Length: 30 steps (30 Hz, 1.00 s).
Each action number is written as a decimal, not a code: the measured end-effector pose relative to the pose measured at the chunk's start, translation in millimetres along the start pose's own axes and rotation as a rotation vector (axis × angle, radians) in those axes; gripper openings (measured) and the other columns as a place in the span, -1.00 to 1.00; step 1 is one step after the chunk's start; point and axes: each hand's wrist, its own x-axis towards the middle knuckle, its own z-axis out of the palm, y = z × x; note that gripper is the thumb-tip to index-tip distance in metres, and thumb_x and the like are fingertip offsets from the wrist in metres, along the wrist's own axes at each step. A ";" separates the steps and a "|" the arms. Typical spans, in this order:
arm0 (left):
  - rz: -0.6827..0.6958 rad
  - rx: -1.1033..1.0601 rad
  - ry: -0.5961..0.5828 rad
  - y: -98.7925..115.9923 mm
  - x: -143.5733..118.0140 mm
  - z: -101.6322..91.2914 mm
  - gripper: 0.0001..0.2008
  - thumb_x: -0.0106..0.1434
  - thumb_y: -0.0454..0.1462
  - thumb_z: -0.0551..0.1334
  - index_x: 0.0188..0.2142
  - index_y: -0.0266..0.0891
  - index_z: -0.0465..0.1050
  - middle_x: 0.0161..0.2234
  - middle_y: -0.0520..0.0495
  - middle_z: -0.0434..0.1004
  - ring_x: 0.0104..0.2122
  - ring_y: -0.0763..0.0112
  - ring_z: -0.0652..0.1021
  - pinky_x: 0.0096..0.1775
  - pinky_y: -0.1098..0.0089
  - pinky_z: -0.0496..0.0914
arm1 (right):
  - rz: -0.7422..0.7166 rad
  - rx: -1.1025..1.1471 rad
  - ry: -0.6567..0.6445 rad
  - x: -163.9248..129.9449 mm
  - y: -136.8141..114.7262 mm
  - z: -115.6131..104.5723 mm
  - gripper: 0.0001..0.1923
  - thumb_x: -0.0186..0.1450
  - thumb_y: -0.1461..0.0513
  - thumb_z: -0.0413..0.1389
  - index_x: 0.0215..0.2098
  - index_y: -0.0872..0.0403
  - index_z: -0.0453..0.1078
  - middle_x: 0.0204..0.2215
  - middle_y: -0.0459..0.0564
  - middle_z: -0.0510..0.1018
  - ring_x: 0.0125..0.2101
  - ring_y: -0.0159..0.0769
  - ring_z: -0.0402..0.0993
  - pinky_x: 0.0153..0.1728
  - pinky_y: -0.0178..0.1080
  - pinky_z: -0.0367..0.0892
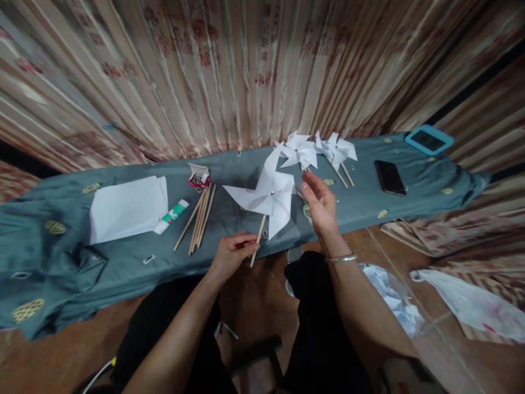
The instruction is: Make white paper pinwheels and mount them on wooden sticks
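Note:
A white paper pinwheel (268, 191) with a pin at its centre is held up above the cloth. My left hand (235, 253) pinches the lower part of its wooden stick (258, 241) between thumb and fingers. On the right, my right hand (319, 201) is raised beside the pinwheel's right blade, fingers extended and apart, gripping nothing I can see. Behind the pinwheel lie several finished paper pinwheels (298, 149) on sticks. Left of it, a bundle of wooden sticks (202, 219) rests near a small open red box (199, 176) of pins.
A stack of white paper (127, 210) and a green-and-white packet (171, 216) lie on the left of the grey-green cloth (135, 257). A phone (390, 177) and a blue-framed device (429, 139) lie right. Patterned curtains (229, 71) hang behind. Crumpled paper (389, 298) is on the floor.

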 end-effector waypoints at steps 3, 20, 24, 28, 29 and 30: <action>-0.001 0.007 -0.008 -0.9 0.4 -0.1 -0.75 -0.14 -0.19 0.48 -0.41 -0.23 0.67 -0.56 0.02 0.48 -0.58 0.55 0.38 -0.47 0.47 0.34 | 0.033 0.055 -0.059 2.2 1.2 4.5 -0.50 -0.03 -0.04 0.36 -0.17 0.00 0.53 -0.17 0.01 0.65 -0.10 -0.22 0.53 0.02 -0.13 0.36; -0.006 -0.087 0.146 -4.4 5.0 0.1 -0.73 -0.25 -0.19 0.50 -0.47 -0.21 0.66 -0.50 -0.03 0.60 -0.57 0.51 0.44 -0.52 0.48 0.36 | 0.202 0.144 -0.077 -11.7 -11.0 4.9 -0.56 -0.23 0.09 0.47 -0.38 0.02 0.58 -0.56 -0.14 0.60 -0.50 -0.38 0.46 -0.28 -0.22 0.42; 0.014 -0.064 0.154 -7.1 6.1 -1.6 -0.75 -0.21 -0.19 0.49 -0.46 -0.20 0.66 -0.52 -0.02 0.60 -0.60 0.52 0.44 -0.52 0.47 0.38 | 0.235 0.143 -0.103 -17.4 -11.2 7.7 -0.57 -0.22 0.10 0.47 -0.37 0.02 0.57 -0.55 -0.14 0.60 -0.48 -0.36 0.48 -0.27 -0.21 0.41; 0.049 -0.073 0.159 -7.2 6.5 -2.0 -0.77 -0.18 -0.22 0.48 -0.44 -0.20 0.66 -0.51 -0.01 0.59 -0.60 0.54 0.43 -0.50 0.46 0.40 | 0.273 0.167 -0.138 -24.4 -11.6 11.6 -0.59 -0.20 0.11 0.46 -0.37 0.02 0.58 -0.55 -0.14 0.62 -0.50 -0.38 0.48 -0.31 -0.25 0.41; 0.053 -0.082 0.164 -6.9 6.6 -1.8 -0.77 -0.18 -0.23 0.48 -0.44 -0.20 0.66 -0.51 0.00 0.58 -0.60 0.54 0.43 -0.50 0.46 0.40 | 0.285 0.177 -0.143 -26.3 -11.8 12.9 -0.60 -0.20 0.11 0.46 -0.38 0.02 0.58 -0.54 -0.14 0.62 -0.50 -0.39 0.48 -0.32 -0.26 0.41; 0.052 -0.087 0.168 -6.4 6.6 -1.5 -0.76 -0.18 -0.23 0.48 -0.44 -0.20 0.66 -0.52 0.01 0.56 -0.61 0.55 0.43 -0.50 0.47 0.40 | 0.296 0.186 -0.148 -28.3 -12.0 14.3 -0.60 -0.20 0.11 0.46 -0.38 0.02 0.58 -0.54 -0.13 0.63 -0.50 -0.39 0.48 -0.33 -0.27 0.41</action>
